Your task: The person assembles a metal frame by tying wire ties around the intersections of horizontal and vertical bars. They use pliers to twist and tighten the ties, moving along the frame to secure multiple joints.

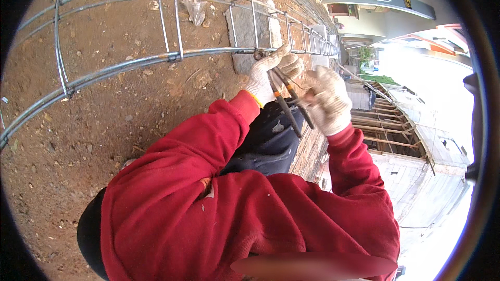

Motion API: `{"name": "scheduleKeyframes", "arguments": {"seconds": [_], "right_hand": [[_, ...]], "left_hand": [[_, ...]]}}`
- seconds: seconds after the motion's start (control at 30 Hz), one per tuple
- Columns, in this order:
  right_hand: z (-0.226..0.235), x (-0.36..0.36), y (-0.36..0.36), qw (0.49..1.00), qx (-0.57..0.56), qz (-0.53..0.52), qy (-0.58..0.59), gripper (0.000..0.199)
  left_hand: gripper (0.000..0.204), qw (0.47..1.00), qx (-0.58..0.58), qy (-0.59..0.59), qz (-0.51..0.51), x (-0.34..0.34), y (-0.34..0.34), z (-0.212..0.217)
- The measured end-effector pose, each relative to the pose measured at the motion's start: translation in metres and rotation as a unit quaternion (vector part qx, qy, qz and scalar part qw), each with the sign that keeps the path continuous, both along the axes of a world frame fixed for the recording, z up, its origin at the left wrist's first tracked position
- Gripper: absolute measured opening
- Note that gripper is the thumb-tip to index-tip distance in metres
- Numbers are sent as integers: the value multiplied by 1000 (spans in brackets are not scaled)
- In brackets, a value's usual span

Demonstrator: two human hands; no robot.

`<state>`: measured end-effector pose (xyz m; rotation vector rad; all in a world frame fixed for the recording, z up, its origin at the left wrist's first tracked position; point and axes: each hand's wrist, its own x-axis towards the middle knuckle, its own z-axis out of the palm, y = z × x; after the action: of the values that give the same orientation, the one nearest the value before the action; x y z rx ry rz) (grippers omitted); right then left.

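Observation:
A long cage of steel reinforcing bars (134,63) with square stirrups (177,21) runs across the view above the ground. My left hand (265,75), in a pale knitted glove, is at the cage's nearer bars, its fingers closed round a pair of pincers (282,105). The pincers' two dark handles, each with an orange band, hang slightly apart toward my body. To the right, my gloved right hand (329,101) is raised beside the handles with its fingers curled together. A thin wire (298,86) shows at those fingers, partly hidden and blurred.
Grey concrete blocks (245,23) lie under the cage on brown, stony soil (130,104). A crumpled clear plastic scrap (195,10) rests between the bars. More bars stretch into the distance. On the right are a timber roof frame (383,125) and pale walls.

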<state>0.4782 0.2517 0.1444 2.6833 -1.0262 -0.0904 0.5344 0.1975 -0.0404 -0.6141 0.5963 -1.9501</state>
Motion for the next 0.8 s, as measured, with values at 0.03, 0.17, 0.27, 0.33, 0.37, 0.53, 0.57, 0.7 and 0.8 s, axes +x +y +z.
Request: {"name": "scheduleKeyframes", "arguments": {"seconds": [0.03,0.17,0.27,0.33,0.37,0.53,0.57,0.7,0.8], "right_hand": [[2,-19,4,921,211,-178,-274,38],[-8,-83,41,639,343,-362,-586,25],[-35,-101,76,840,250,-394,-278,28],[-46,-99,88,784,238,-417,-394,29],[-47,-94,93,809,202,-415,-365,31],[-36,-53,113,685,220,-497,-485,35],[-36,-44,115,678,215,-488,-505,36],[-34,-20,105,731,77,-443,-513,15],[-25,-6,86,883,36,-323,-340,12]], "left_hand": [[40,1000,5,10,-1,0,-1,0],[40,997,-24,66,27,-4,-4,1],[43,996,-46,45,62,-5,-4,3],[43,996,-59,-7,63,-2,-4,2],[43,996,-62,-21,53,0,-4,2],[36,993,-69,89,40,2,-6,-1],[36,980,-114,151,60,0,-7,-1],[33,997,-58,-33,41,-6,-10,-2],[31,998,-49,-39,25,-8,-10,-6]]}}
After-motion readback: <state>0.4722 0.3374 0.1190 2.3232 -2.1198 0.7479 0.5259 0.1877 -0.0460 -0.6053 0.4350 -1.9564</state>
